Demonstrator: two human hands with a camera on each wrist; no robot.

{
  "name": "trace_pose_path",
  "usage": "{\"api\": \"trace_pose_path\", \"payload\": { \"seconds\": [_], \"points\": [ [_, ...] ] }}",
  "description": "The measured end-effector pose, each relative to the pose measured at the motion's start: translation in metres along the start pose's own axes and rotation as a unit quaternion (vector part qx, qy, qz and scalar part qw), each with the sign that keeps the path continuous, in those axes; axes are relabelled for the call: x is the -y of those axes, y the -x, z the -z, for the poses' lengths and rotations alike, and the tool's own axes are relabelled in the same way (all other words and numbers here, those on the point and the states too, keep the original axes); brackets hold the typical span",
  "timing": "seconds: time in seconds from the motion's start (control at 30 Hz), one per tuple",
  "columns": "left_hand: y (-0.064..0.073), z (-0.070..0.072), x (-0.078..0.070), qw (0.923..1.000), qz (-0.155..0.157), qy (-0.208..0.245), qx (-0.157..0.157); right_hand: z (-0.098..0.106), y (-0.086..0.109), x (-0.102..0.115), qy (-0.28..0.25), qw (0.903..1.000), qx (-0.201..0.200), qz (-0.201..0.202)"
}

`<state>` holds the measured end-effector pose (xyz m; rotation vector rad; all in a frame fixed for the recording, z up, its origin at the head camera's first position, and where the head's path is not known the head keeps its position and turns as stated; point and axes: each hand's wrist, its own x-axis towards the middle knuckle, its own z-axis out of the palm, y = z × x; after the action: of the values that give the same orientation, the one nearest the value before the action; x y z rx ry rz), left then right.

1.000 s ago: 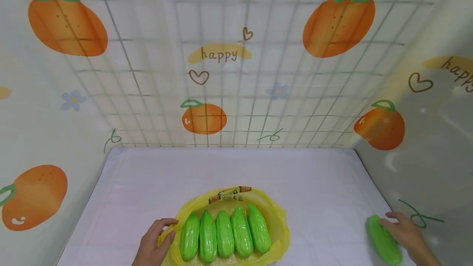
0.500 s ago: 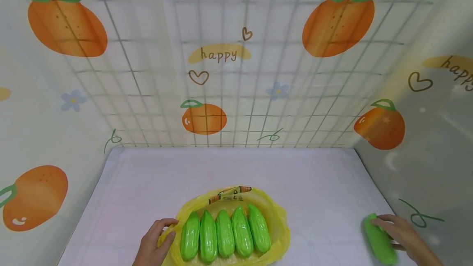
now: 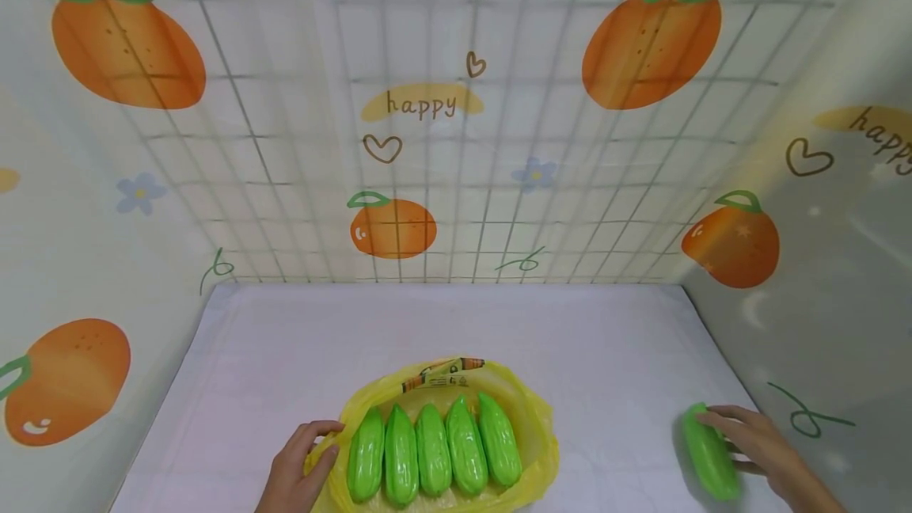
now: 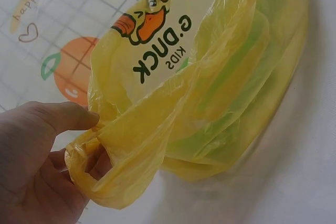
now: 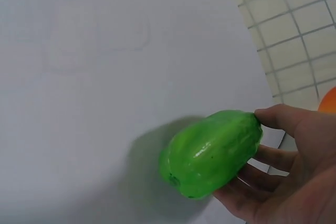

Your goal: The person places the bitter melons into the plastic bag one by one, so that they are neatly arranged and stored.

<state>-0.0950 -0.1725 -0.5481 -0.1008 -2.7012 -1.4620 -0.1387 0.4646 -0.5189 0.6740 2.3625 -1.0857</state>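
At the right of the head view, my right hand (image 3: pixel 761 450) grips a glossy green plastic-looking cucumber (image 3: pixel 707 454) between thumb and fingers. The right wrist view shows this cucumber (image 5: pixel 210 153) tilted over the white surface, its shadow beside it. My left hand (image 3: pixel 299 461) holds the left edge of a yellow plastic bag (image 3: pixel 545 450) that lies with its mouth spread wide. Up close in the left wrist view, thumb and fingers are at the bag's handle loop (image 4: pixel 123 184). Inside the bag, several similar cucumbers (image 3: pixel 433 450) lie side by side in a row.
A white cloth-covered table (image 3: pixel 613 370) spreads between the bag and the held cucumber. Behind it and at both sides hang patterned curtains (image 3: pixel 456 180) with printed oranges and grid lines. The right curtain (image 3: pixel 841 323) comes down close beside my right hand.
My right hand has moved left, away from the right curtain, carrying the cucumber with it. The left hand, the bag and the row of cucumbers have stayed in place.
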Motion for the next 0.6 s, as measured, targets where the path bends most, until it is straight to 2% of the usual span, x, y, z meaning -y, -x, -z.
{"api": "trace_pose_path", "payload": {
  "seconds": [0.3,0.6],
  "points": [
    [0.0,0.0,0.001,1.0,-0.005,0.0,-0.003,-0.016,0.006,0.035,-0.008,0.9987,0.019,0.047],
    [0.0,0.001,0.001,1.0,-0.002,0.0,0.001,-0.037,0.021,0.076,-0.023,0.9956,0.024,0.087]
  ]
}}
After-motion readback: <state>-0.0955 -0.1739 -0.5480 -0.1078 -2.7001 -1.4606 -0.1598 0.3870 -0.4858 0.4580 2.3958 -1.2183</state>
